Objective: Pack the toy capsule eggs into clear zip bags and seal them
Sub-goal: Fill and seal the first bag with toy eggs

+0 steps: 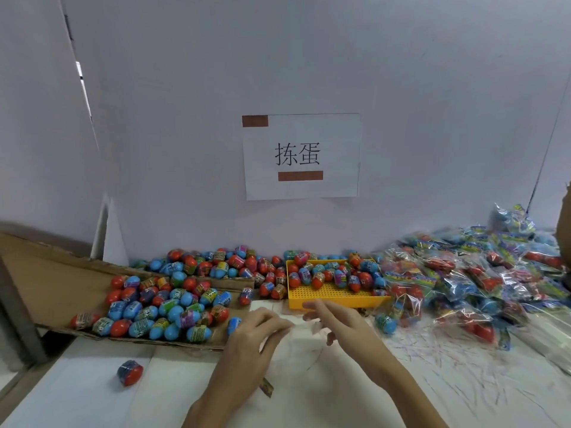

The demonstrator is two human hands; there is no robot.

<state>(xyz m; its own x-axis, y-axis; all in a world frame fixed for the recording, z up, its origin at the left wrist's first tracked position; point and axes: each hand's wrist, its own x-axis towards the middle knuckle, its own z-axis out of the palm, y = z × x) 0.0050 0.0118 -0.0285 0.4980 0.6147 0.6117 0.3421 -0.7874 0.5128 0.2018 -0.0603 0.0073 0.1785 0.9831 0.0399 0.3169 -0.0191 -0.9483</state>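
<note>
Item: packing station, one moment.

Left hand [256, 330]: over the near middle of the table [432, 375], fingers loosely curled and pointing toward the far edge; whether it pinches anything cannot be told.

Right hand [336, 319]: just beside the left, fingers extended and slightly spread, tips at the near wall of the yellow tray [333, 301]. A faint clear film seems to lie between the two hands, possibly a zip bag; too faint to confirm.

Loose capsule eggs [167, 307]: heaped on the cardboard flap [61, 273] at the table's left edge, long axes every way. More eggs stand in the yellow tray at the far middle.

Governing relation: the cardboard heap lies left of the left hand, its nearest eggs just beside that hand; the tray eggs lie straight ahead of the right fingertips. Judged: each hand has stock within short reach.

Sealed bags [463, 273]: piled along the right edge.

Stray egg [129, 372]: alone near the near-left corner.
</note>
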